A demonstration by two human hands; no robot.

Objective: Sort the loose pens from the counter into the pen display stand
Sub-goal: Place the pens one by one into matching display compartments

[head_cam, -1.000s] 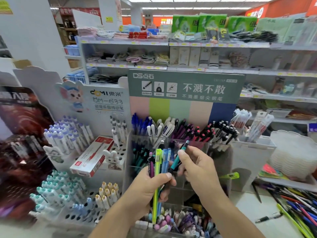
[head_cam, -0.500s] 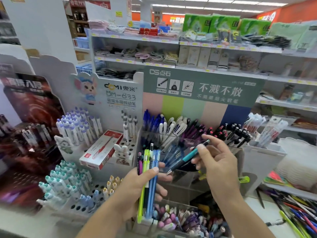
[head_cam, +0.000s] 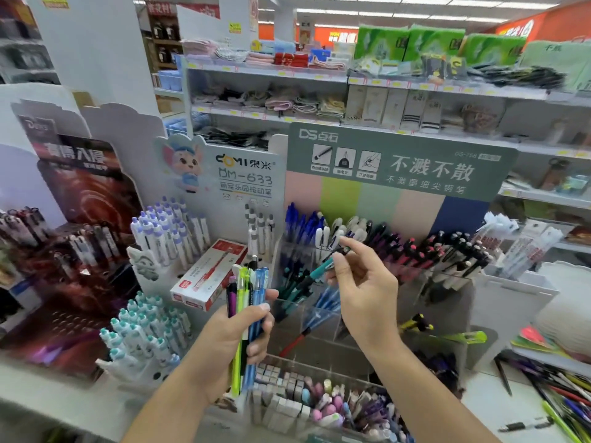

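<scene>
Sorting midway: right hand pinches teal pen over pen display stand; left hand grips pen bundle; loose pens remain far right

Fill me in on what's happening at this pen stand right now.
A person is sorting pens in a shop. The left hand grips a bundle of pens, green, blue and purple among them, held upright. The right hand pinches a single teal pen over the clear compartments of the pen display stand, not yet dropped in. More loose pens lie on the counter at the right, so the sorting is not finished.
</scene>
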